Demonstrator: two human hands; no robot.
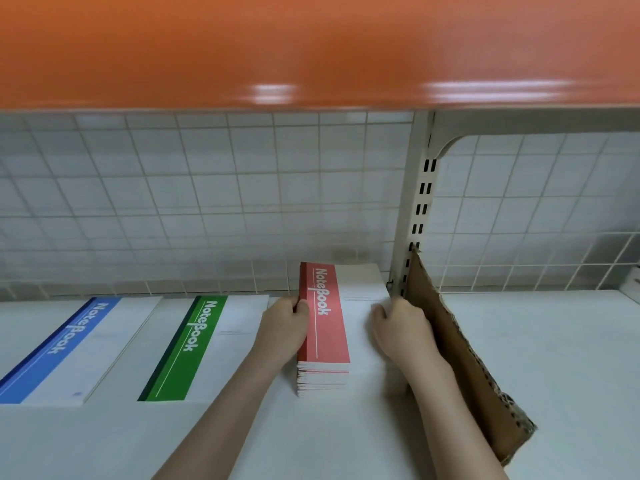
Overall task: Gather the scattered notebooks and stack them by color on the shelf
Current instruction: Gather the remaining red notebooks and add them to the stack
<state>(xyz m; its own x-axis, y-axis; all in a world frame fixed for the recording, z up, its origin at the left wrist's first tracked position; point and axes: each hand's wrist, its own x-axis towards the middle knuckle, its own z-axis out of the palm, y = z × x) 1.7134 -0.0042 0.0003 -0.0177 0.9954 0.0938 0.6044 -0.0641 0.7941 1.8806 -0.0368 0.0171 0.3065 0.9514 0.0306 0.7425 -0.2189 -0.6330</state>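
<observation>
Red stack: a pile of red-banded notebooks [323, 327] lies flat on the white shelf [554, 358], just below frame centre, its printed "NoteBook" band running from 12 toward 6 o'clock.
Left hand: the left hand [284, 327] sits at the stack's 9 o'clock side, fingers curled round the spine edge, gripping it.
Right hand: the right hand [403, 327] sits at the stack's 3 o'clock side, fingers curled over the white edge of the top cover, holding it.
Green notebook: a green-banded notebook [204, 344] lies flat at 9 o'clock from the stack, just beside the left forearm.
Blue notebook: a blue-banded notebook [69, 348] lies further toward 9 o'clock, apart from the green one.
Cardboard: a brown cardboard sheet [464, 362] stands tilted on edge at 3 o'clock, touching the right wrist.
Upright: a slotted cream post [420, 202] rises at 1 o'clock, in front of the wire grid back [207, 188].
Orange panel: an orange shelf front [311, 46] fills the 12 o'clock edge.
</observation>
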